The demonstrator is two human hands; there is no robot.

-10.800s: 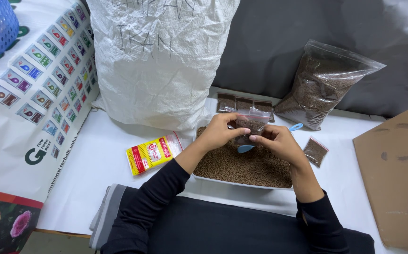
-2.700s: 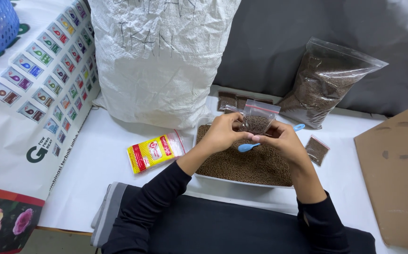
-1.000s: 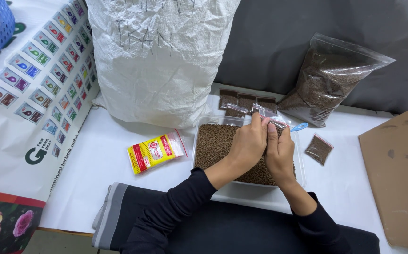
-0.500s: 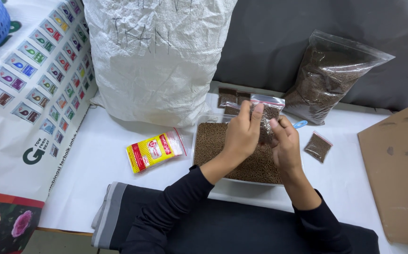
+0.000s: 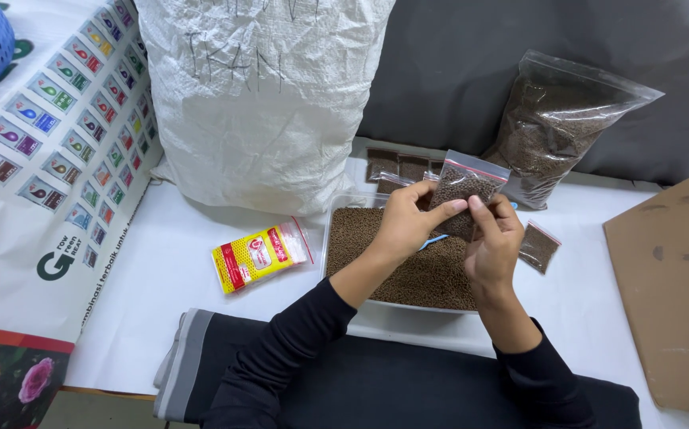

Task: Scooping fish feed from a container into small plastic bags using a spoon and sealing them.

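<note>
I've got L hand (image 5: 405, 224) & R hand (image 5: 494, 242) both pinching the pellet bag (image 5: 465, 191), now lifted higher, upright over the tray (image 5: 343, 208).

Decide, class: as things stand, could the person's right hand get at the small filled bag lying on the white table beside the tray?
Probably yes. The small filled bag lies just beside the right hand with nothing between them, though that hand shares a grip on the pellet pouch.

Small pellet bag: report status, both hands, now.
Left hand and right hand both pinch the small pellet bag, upright above the pellet tray. Blue scoop lies beneath. Nothing blocking.
</note>
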